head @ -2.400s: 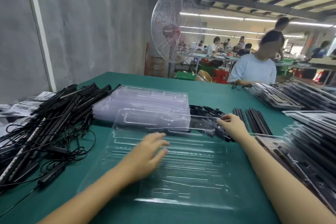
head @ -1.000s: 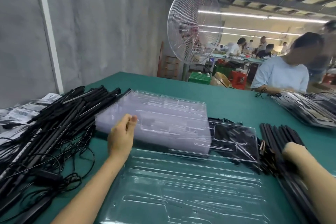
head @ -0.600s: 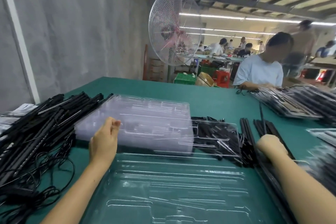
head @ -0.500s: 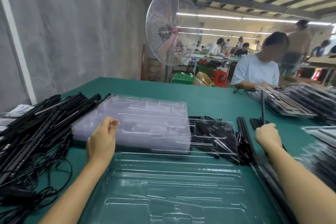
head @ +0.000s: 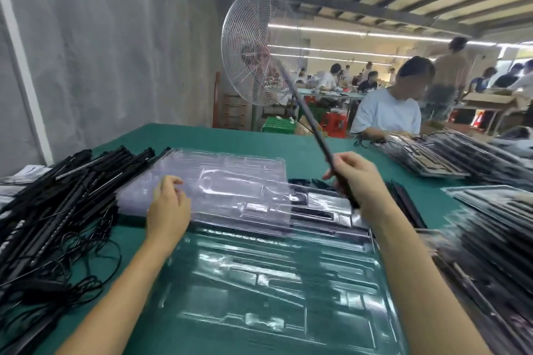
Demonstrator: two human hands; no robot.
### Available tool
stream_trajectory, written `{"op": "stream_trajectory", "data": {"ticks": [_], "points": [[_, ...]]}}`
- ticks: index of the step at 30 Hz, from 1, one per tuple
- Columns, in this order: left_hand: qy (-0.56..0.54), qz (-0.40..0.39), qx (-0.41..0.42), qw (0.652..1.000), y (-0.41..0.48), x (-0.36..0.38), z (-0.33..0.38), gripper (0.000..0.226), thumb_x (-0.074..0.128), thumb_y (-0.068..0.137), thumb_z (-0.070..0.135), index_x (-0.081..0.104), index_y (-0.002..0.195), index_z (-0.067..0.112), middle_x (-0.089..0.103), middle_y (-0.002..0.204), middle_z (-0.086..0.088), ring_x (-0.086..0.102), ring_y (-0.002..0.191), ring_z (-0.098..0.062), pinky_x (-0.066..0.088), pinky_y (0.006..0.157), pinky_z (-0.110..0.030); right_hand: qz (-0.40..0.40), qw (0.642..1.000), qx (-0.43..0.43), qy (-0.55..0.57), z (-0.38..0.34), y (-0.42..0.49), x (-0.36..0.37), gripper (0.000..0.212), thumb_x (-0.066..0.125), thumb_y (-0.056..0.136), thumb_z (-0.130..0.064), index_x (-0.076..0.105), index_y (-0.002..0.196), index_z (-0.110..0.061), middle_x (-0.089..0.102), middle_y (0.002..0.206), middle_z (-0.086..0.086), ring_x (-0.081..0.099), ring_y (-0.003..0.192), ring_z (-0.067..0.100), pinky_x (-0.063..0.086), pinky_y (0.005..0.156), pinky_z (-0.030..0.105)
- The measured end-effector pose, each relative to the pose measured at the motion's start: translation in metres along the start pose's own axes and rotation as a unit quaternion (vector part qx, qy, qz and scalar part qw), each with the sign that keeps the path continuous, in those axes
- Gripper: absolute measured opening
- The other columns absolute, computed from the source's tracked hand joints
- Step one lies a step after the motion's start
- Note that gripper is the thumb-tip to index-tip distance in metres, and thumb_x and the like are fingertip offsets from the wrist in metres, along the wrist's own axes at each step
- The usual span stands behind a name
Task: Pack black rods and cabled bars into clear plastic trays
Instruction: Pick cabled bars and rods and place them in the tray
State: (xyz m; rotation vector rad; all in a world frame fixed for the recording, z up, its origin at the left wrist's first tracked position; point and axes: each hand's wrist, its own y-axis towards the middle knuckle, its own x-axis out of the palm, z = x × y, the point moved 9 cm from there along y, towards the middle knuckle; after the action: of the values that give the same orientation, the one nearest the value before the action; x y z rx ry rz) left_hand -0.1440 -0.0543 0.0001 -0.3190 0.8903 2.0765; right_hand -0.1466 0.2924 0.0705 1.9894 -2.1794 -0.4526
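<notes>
We can read no writing: the printed sheets (head: 26, 173) at the left edge of the frame are too small and blurred to make out.

Our right hand (head: 357, 179), right of centre, grips a thin black rod (head: 305, 118) near its lower end. The rod slants up and to the left, off the green tabletop (head: 230, 138).

Our left hand (head: 168, 210) lies with curled fingers at the near left edge of a stack of clear trays (head: 230, 181). We cannot tell if it pinches the edge.

A moulded clear tray (head: 259, 282) with long grooves lies at lower centre. Cabled bars (head: 57, 196) are heaped at the left, their black cords tangled. Loose rods (head: 403, 202) lie beside our right wrist, and filled trays (head: 490, 253) are stacked at the right.
</notes>
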Motion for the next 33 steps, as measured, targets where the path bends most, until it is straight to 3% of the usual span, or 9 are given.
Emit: {"op": "stream_trajectory", "data": {"ticks": [2,4,6,11,17,19,24,28,33], "points": [[-0.002,0.000,0.020,1.000,-0.008,-0.010,0.014,0.017,0.043,0.095,0.007,0.050,0.111,0.004,0.048,0.112,-0.012,0.048,0.083,-0.021,0.040,0.074,-0.035,-0.088,0.996,0.017,0.024,0.002,-0.030,0.035,0.008,0.048,0.096,-0.012,0.055,0.095,-0.009,0.069,0.066,-0.001,0.057,0.055,0.007,0.044,0.049,0.020],[-0.011,-0.023,0.078,0.997,-0.021,-0.013,0.035,0.013,0.043,0.097,0.011,0.055,0.099,0.007,0.051,0.098,-0.004,0.048,0.088,-0.020,0.038,0.072,-0.026,-0.124,0.989,0.039,0.067,0.007,-0.053,0.057,0.006,0.048,0.097,-0.014,0.052,0.097,-0.010,0.071,0.075,0.001,0.062,0.064,0.012,0.049,0.058,0.025],[-0.063,-0.112,0.109,0.986,-0.039,-0.004,0.056,0.022,0.042,0.100,0.022,0.057,0.088,0.012,0.057,0.088,0.001,0.054,0.082,-0.020,0.043,0.066,-0.024,-0.137,0.985,0.046,0.094,0.011,-0.070,0.070,0.009,0.049,0.096,-0.018,0.052,0.103,-0.012,0.072,0.081,0.003,0.062,0.067,0.012,0.051,0.064,0.029],[-0.266,-0.367,0.041,0.891,-0.095,0.023,0.087,0.042,0.036,0.085,0.053,0.058,0.102,0.022,0.068,0.098,0.000,0.068,0.077,-0.013,0.055,0.059,-0.024,-0.169,0.982,0.066,0.054,0.021,-0.107,0.088,0.024,0.058,0.091,-0.020,0.055,0.115,-0.016,0.073,0.090,0.007,0.064,0.072,0.015,0.053,0.065,0.026],[-0.322,-0.330,0.002,0.887,-0.110,0.031,0.085,0.021,0.047,0.098,0.027,0.057,0.093,0.009,0.071,0.092,-0.006,0.070,0.088,-0.023,0.058,0.077,-0.045,-0.148,0.986,0.036,-0.061,0.029,-0.139,0.101,0.005,0.058,0.092,-0.020,0.062,0.094,-0.018,0.073,0.083,0.003,0.064,0.063,0.008,0.052,0.060,0.025],[-0.305,-0.340,0.000,0.890,-0.111,0.034,0.082,0.020,0.045,0.099,0.026,0.055,0.092,0.011,0.072,0.088,-0.004,0.071,0.085,-0.024,0.058,0.077,-0.041,-0.120,0.980,0.012,-0.161,0.032,-0.139,0.097,0.022,0.045,0.098,-0.029,0.066,0.095,-0.028,0.070,0.085,-0.004,0.060,0.069,0.006,0.049,0.066,0.022],[-0.272,-0.332,-0.011,0.903,-0.099,0.026,0.073,0.013,0.046,0.099,0.021,0.051,0.090,0.013,0.072,0.071,-0.002,0.071,0.068,-0.026,0.058,0.059,-0.033,-0.206,0.794,0.077,-0.566,0.081,-0.151,0.090,0.035,0.043,0.094,-0.044,0.047,0.118,-0.020,0.045,0.127,0.003,0.037,0.121,0.026,0.033,0.102,0.044],[-0.146,-0.254,0.099,0.951,-0.075,-0.003,0.071,0.012,0.057,0.094,0.023,0.057,0.084,0.030,0.068,0.066,0.003,0.067,0.059,-0.010,0.050,0.058,-0.023,-0.273,0.794,0.098,-0.534,0.090,-0.160,0.094,0.037,0.055,0.087,-0.043,0.048,0.113,-0.019,0.045,0.122,0.005,0.038,0.118,0.027,0.038,0.099,0.045],[-0.081,-0.306,0.164,0.934,-0.082,-0.001,0.064,0.022,0.072,0.083,0.027,0.052,0.077,0.036,0.060,0.070,0.004,0.060,0.052,-0.011,0.049,0.051,-0.024,-0.269,0.818,0.111,-0.495,0.085,-0.157,0.083,0.031,0.052,0.088,-0.029,0.061,0.113,-0.014,0.058,0.119,0.007,0.053,0.109,0.025,0.046,0.088,0.035]]}}
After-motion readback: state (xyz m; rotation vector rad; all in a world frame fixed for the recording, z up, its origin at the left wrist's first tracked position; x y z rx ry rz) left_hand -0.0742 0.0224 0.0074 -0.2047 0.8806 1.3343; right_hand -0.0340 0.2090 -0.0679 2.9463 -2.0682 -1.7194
